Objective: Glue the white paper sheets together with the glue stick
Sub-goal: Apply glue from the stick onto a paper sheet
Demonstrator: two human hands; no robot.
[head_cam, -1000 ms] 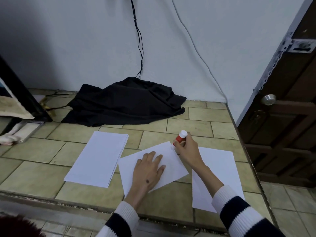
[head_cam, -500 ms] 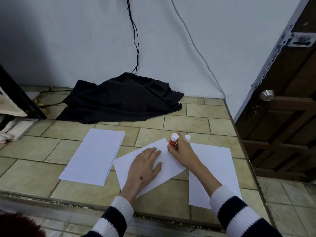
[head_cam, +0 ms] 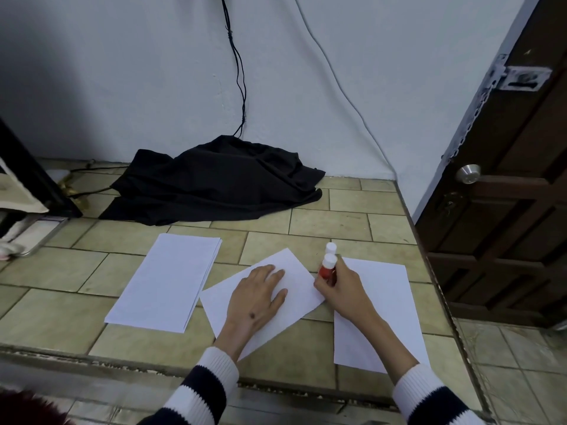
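Note:
A tilted white sheet point(head_cam: 302, 282) lies on the tiled counter in front of me. My left hand point(head_cam: 256, 297) rests flat on it, fingers straight. My right hand point(head_cam: 340, 288) grips a red glue stick point(head_cam: 327, 271), white end up. The stick's lower end meets the sheet's right edge. A small white cap point(head_cam: 331, 247) shows just behind the stick. To the left lies a stack of white sheets point(head_cam: 167, 280). On the right, a single white sheet point(head_cam: 389, 299) runs under my right forearm.
A black cloth point(head_cam: 214, 182) is heaped against the back wall, with cables hanging above it. The counter's right edge point(head_cam: 429, 271) drops off beside a dark wooden door point(head_cam: 503, 210). At the far left stand a dark frame and a metal tray point(head_cam: 33, 237).
My right hand has moved the glue stick from the sheet's far corner down along its right edge. The left hand has stayed pressed on the sheet.

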